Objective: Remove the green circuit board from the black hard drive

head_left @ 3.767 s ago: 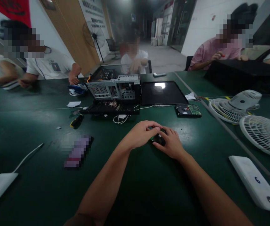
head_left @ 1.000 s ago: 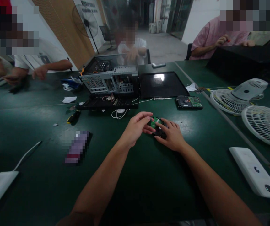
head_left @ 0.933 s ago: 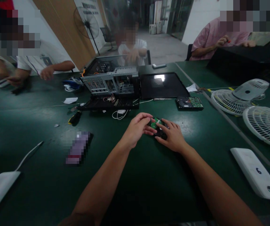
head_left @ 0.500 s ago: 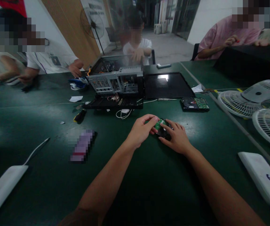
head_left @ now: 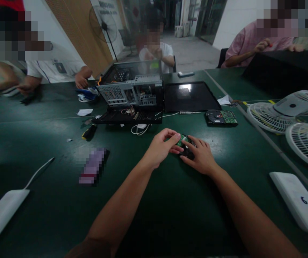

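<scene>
Left grip (head_left: 161, 147) pinching a green-and-black drive (head_left: 187, 152), right grip (head_left: 201, 157) holding its other side, dark green table (head_left: 175, 204) beneath

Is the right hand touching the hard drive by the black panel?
Apart. In the head view, a strip of green tabletop shows between the right hand and the hard drive.

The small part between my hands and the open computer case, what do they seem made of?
Small part: its green board looks like printed-circuit laminate, judging by colour and pale marks; the dark body, with a bright glint, may be metal, but it's partly hidden.

Computer case: probably grey sheet metal with a dull finish, given the holes and slots.
</scene>
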Action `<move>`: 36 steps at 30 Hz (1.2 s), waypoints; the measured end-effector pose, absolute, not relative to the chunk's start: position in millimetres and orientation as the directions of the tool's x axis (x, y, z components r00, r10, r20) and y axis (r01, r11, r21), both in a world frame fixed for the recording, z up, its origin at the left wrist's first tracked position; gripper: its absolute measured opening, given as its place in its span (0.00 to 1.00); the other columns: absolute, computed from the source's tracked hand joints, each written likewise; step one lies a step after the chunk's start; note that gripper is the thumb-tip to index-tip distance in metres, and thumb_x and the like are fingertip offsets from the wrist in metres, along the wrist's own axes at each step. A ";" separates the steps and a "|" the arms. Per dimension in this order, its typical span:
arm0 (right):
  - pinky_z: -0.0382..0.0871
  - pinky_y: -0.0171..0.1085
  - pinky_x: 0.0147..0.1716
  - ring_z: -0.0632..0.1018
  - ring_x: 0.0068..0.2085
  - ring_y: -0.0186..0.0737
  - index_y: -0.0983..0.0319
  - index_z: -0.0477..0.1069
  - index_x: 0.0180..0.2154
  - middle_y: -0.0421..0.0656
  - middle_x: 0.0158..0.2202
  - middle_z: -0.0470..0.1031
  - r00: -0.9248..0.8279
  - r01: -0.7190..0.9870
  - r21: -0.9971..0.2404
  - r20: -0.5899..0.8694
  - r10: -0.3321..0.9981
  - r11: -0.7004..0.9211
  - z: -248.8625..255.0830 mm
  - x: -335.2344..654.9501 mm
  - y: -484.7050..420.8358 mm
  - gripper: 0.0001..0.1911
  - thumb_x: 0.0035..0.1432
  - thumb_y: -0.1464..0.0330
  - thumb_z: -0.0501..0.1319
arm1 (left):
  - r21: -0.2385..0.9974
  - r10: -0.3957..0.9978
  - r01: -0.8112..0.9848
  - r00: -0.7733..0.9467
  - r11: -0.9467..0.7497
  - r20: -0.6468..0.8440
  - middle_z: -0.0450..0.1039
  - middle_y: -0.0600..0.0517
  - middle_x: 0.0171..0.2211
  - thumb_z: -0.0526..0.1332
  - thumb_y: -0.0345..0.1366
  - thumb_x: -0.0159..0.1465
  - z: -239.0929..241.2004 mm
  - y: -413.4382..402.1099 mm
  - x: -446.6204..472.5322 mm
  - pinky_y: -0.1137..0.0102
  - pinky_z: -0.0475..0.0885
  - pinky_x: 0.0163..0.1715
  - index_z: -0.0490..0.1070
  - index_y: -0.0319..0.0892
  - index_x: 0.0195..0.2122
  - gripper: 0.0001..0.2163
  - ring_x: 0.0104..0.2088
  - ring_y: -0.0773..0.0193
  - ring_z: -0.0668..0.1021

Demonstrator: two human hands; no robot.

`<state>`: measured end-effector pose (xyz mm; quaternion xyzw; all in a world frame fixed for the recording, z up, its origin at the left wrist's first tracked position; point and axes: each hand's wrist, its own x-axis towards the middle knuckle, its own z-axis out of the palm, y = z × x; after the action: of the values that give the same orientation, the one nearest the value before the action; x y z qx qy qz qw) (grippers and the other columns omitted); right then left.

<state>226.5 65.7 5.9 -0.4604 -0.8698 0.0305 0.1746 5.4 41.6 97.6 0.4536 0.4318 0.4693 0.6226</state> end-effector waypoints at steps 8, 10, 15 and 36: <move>0.60 0.60 0.59 0.64 0.65 0.62 0.52 0.66 0.66 0.49 0.69 0.61 -0.512 0.795 -0.215 0.265 0.817 0.568 7.4 225.5 64.8 0.33 0.63 0.50 0.60 | 0.964 0.975 -0.203 0.177 0.170 -0.134 0.78 0.44 0.47 0.63 0.38 0.70 99.8 40.4 7.3 0.71 0.79 0.33 0.75 0.40 0.51 0.11 0.34 0.64 0.84; 0.60 0.60 0.59 0.64 0.66 0.62 0.53 0.66 0.66 0.50 0.69 0.62 -0.512 0.796 -0.211 0.264 0.817 0.567 7.9 225.4 64.6 0.33 0.63 0.50 0.60 | 0.960 0.979 -0.214 0.130 0.182 -0.157 0.77 0.43 0.48 0.64 0.37 0.69 100.9 40.4 7.7 0.70 0.80 0.33 0.74 0.39 0.49 0.11 0.34 0.62 0.85; 0.61 0.59 0.59 0.64 0.65 0.62 0.53 0.65 0.66 0.49 0.69 0.61 -0.513 0.801 -0.194 0.266 0.816 0.567 7.4 225.7 64.6 0.33 0.63 0.50 0.60 | 0.951 0.979 -0.238 0.090 0.198 -0.182 0.78 0.42 0.47 0.63 0.36 0.69 103.7 40.0 8.4 0.70 0.81 0.32 0.71 0.38 0.44 0.07 0.34 0.62 0.85; 0.60 0.59 0.59 0.64 0.65 0.62 0.52 0.64 0.67 0.49 0.69 0.61 -0.515 0.795 -0.208 0.265 0.815 0.569 6.5 226.1 65.3 0.33 0.63 0.50 0.60 | 0.928 0.976 -0.313 0.146 0.203 -0.164 0.77 0.42 0.50 0.59 0.37 0.72 100.3 41.6 10.8 0.69 0.79 0.37 0.72 0.38 0.45 0.08 0.37 0.61 0.85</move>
<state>226.1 65.3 6.5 -0.4630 -0.8697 0.0298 0.1681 10.8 41.6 100.3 0.3898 0.4247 0.4967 0.6488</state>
